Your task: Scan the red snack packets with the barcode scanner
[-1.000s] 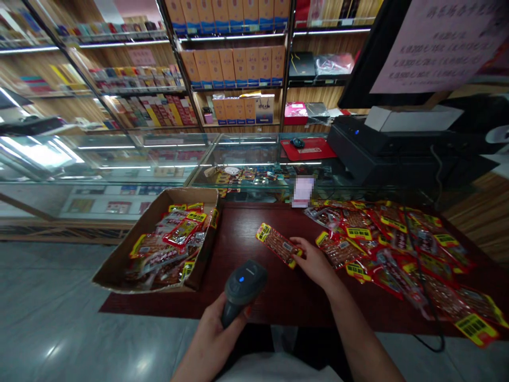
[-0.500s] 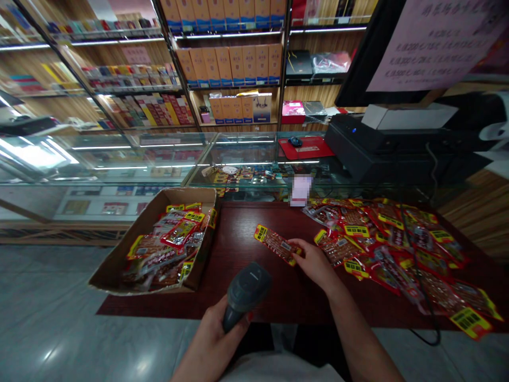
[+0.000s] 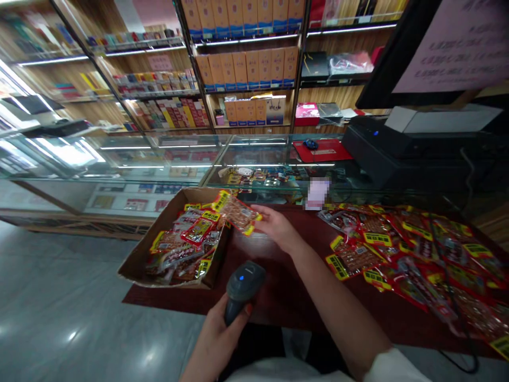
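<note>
Standing against a glass counter (image 3: 254,151), the dark-red table (image 3: 278,300) carries heaped packets (image 3: 377,241) under a black cable (image 3: 477,362); the right hand (image 3: 274,225) pinches a snack packet (image 3: 238,213) by the carton's right wall (image 3: 221,252), the left hand (image 3: 222,326) wrapping a scanner (image 3: 243,284).

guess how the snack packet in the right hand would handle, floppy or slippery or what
The packet is probably light, since the right hand holds it by one end. Its shiny surface may be slippery. It seems fairly stiff, sticking out without much droop.
</note>
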Motion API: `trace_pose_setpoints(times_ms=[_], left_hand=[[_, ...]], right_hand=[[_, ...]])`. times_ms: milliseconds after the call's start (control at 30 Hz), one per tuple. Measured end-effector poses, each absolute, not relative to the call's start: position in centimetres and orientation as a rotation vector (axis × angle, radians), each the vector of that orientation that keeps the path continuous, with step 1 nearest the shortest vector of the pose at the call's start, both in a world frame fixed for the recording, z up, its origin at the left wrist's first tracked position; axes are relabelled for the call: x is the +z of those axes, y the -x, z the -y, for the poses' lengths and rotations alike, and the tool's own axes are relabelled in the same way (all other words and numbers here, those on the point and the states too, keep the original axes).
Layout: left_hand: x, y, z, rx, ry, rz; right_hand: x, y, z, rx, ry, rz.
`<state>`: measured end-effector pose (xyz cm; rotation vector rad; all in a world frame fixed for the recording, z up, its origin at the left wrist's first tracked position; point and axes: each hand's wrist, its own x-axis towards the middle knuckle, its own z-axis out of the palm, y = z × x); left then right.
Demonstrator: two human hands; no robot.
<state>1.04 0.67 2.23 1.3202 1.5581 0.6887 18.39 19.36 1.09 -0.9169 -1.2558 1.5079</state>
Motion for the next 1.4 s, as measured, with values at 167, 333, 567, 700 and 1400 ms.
trace_pose_setpoints(times_ms=[167,333,567,700,1400], left_hand=[[1.4,-0.9,-0.5,0.583,-1.223,-1.567],[1.3,-1.3,-1.6,0.625,-1.322,-1.536],[0.7,-2.8,-2.0,0.623,-1.301,-1.471],[-0.1,-3.4,-1.6,0.661,-1.335,-1.41],[2.6,-4.1,-1.1,0.639,-1.39,-1.457]], right_hand=[[1.7,-16.9,-18.9,1.165,0.956,1.582],[-1.4,-28.7,-13.1,0.486,1.78,1.889],[-3.5,-42.8,-8.8,0.201,2.438,2.11],[-2.8,-42.3,-9.3,0.124,2.254,2.158],[-7.2,-30.7,-9.7,1.52,1.136,0.916]])
